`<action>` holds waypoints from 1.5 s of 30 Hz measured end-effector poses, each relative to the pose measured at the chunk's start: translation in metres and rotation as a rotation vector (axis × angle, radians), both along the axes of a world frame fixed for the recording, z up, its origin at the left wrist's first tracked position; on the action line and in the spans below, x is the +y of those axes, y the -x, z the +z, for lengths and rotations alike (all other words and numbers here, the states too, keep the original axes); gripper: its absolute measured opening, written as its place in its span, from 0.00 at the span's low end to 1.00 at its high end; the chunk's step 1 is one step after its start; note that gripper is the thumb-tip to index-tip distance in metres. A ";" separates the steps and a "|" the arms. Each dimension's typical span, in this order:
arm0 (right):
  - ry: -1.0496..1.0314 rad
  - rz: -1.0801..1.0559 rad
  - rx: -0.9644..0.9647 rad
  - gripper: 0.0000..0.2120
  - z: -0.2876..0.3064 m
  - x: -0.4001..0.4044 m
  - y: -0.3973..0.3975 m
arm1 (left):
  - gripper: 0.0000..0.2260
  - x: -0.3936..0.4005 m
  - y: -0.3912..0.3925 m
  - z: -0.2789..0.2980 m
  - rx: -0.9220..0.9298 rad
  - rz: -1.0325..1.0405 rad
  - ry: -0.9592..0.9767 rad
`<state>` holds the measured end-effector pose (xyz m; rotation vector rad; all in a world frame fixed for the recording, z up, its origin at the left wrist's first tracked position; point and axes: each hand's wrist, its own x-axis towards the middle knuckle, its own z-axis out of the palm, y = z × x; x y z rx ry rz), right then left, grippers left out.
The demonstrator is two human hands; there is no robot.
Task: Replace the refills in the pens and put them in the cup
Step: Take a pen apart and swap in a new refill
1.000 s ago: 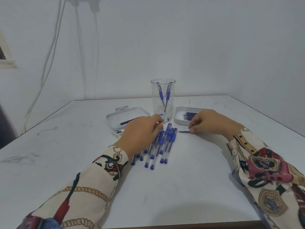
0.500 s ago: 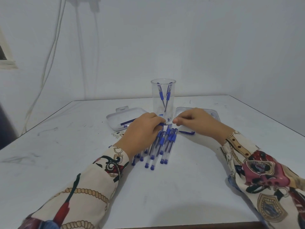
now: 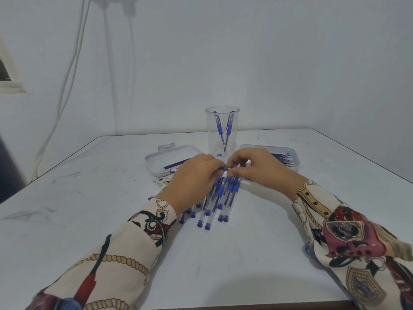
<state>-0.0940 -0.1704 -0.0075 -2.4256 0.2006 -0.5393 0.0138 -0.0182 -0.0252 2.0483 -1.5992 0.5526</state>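
Item: pen (image 3: 223,168), blue end, pinched between curled fingers (image 3: 220,164) of the left hand (image 3: 196,177) and fingers (image 3: 232,163) of the right hand (image 3: 252,167), both closed on it, just before the cup (image 3: 222,130). Step, by judgement: opening it; hold the barrel steady, twist gently. Pen pile (image 3: 214,202) beneath on desk (image 3: 223,253). Cup holds two pens. Refill tray (image 3: 292,162) right; second tray (image 3: 156,162) left.

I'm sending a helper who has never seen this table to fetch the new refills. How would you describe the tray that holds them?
Start at the tall clear cup standing at the middle of the white table. Two shallow white trays flank it; take the tray on the right, behind the right hand. It holds a packed row of blue refills, while the left tray holds only a couple.
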 end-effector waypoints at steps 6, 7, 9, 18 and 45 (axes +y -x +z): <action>0.010 -0.026 0.038 0.12 -0.004 -0.003 -0.002 | 0.10 0.001 -0.001 -0.001 0.014 0.020 0.028; 0.003 -0.024 0.028 0.10 -0.004 -0.003 -0.002 | 0.10 0.000 -0.001 -0.001 0.012 0.021 0.027; -0.026 -0.005 0.002 0.04 -0.003 -0.003 -0.001 | 0.10 0.000 -0.001 -0.001 0.000 0.022 0.025; -0.129 0.026 0.000 0.06 -0.002 -0.003 0.002 | 0.10 0.002 -0.002 -0.001 -0.006 0.029 0.034; -0.345 -0.015 0.001 0.07 0.000 0.003 0.003 | 0.09 0.003 -0.001 0.000 -0.040 0.028 0.029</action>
